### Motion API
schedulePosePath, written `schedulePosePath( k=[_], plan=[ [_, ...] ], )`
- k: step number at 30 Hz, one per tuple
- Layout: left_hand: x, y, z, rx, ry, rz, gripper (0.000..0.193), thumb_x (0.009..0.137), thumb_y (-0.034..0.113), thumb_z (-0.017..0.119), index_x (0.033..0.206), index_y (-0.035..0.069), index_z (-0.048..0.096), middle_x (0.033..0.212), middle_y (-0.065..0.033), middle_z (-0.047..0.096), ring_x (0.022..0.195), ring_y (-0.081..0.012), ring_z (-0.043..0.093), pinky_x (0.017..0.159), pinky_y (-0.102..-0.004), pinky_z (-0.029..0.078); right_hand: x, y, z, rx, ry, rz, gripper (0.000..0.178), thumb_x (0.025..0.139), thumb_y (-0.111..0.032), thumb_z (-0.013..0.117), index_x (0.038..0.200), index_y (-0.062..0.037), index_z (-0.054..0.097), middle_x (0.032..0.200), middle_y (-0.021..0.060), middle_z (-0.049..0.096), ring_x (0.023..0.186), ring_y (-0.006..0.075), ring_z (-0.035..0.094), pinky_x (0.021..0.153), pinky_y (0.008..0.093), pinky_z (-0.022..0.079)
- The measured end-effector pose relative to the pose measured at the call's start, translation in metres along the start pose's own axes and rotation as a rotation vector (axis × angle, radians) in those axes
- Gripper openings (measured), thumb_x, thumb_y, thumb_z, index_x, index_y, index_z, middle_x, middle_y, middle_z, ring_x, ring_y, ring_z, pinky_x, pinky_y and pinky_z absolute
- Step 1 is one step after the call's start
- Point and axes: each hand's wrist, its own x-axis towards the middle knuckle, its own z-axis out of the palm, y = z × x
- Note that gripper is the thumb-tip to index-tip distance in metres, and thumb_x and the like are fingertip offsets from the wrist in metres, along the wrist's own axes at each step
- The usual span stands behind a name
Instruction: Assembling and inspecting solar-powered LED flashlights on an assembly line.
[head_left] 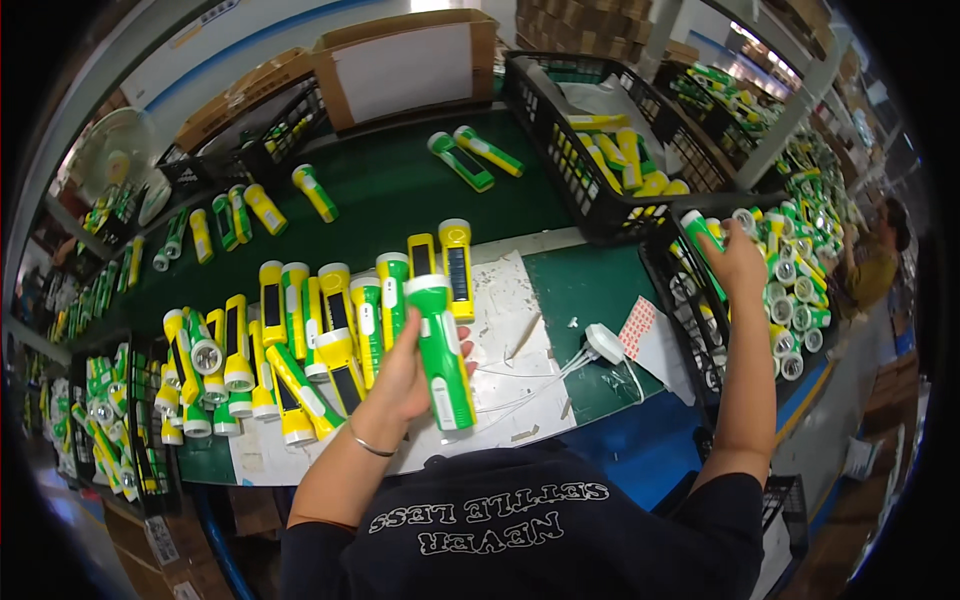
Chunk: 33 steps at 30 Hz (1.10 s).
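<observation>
The left hand (pixel 402 378) grips a green flashlight (pixel 441 355) over the white sheet (pixel 512 385), its fingers partly hidden behind. The right hand (pixel 738 262) grips another flashlight (pixel 697 234) over the right crate (pixel 676 302), covering part of it. Farther off, the back crate (pixel 612 216)'s wall hides some yellow flashlights (pixel 627 157).

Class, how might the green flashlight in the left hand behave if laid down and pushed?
The flashlight is probably stiff: it looks like hard plastic. Its smooth-looking surface may feel slippery. It might veer rather than roll straight, since its head flares wider than its handle.
</observation>
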Motion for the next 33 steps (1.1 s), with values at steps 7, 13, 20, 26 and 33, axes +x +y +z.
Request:
schedulePosePath(
  k=[7, 13, 20, 26, 33],
  plan=[
    [-0.003, -0.012, -0.021, -0.012, 0.069, 0.169, 0.037, 0.090, 0.037, 0.049, 0.100, 0.001, 0.052, 0.085, -0.0092, 0.056, 0.068, -0.0172, 0.056, 0.056, -0.0305, 0.049, -0.122, -0.134, 0.014, 0.572, -0.378, -0.577, 0.040, 0.074, -0.041, 0.064, 0.098, -0.0102, 0.058, 0.086, 0.0095, 0.064, 0.077, 0.0279, 0.063, 0.065, 0.0370, 0.049],
    [-0.003, -0.017, -0.032, 0.078, 0.035, 0.129, 0.035, 0.090, 0.038, 0.049, 0.101, 0.005, 0.051, 0.086, -0.0090, 0.056, 0.070, -0.0175, 0.056, 0.057, -0.0306, 0.050, -0.174, -0.181, 0.022, 0.734, -0.603, -0.795, 0.027, 0.081, -0.032, 0.058, 0.087, -0.0062, 0.057, 0.085, 0.0106, 0.061, 0.073, 0.0290, 0.061, 0.064, 0.0369, 0.048],
    [-0.004, -0.011, -0.022, 0.140, 0.017, 0.183, 0.027, 0.091, 0.028, 0.050, 0.107, 0.007, 0.045, 0.091, -0.0082, 0.056, 0.072, -0.0165, 0.056, 0.059, -0.0310, 0.051, -0.185, -0.197, 0.016, 0.738, -0.274, -1.051, 0.010, 0.081, -0.021, 0.058, 0.078, -0.0110, 0.055, 0.071, 0.0057, 0.052, 0.055, 0.0264, 0.055, 0.047, 0.0359, 0.045],
    [-0.008, -0.017, -0.015, 0.465, 0.018, 0.396, 0.032, 0.093, 0.029, 0.046, 0.116, 0.006, 0.042, 0.093, -0.0075, 0.056, 0.081, -0.0129, 0.055, 0.073, -0.0266, 0.047, -0.187, -0.207, 0.015, 0.567, -0.120, -1.250, 0.014, 0.073, -0.019, 0.062, 0.073, -0.0099, 0.052, 0.063, 0.0050, 0.047, 0.049, 0.0200, 0.054, 0.043, 0.0331, 0.042],
    [-0.007, -0.014, -0.032, 0.396, 0.110, 0.492, 0.052, 0.094, 0.049, 0.027, 0.115, 0.005, 0.046, 0.084, -0.0082, 0.058, 0.071, -0.0143, 0.055, 0.065, -0.0268, 0.047, -0.209, -0.194, 0.015, 0.762, -0.395, -1.519, 0.016, 0.070, -0.022, 0.065, 0.064, -0.0130, 0.053, 0.059, 0.0037, 0.044, 0.047, 0.0217, 0.050, 0.042, 0.0343, 0.040]
  ],
)
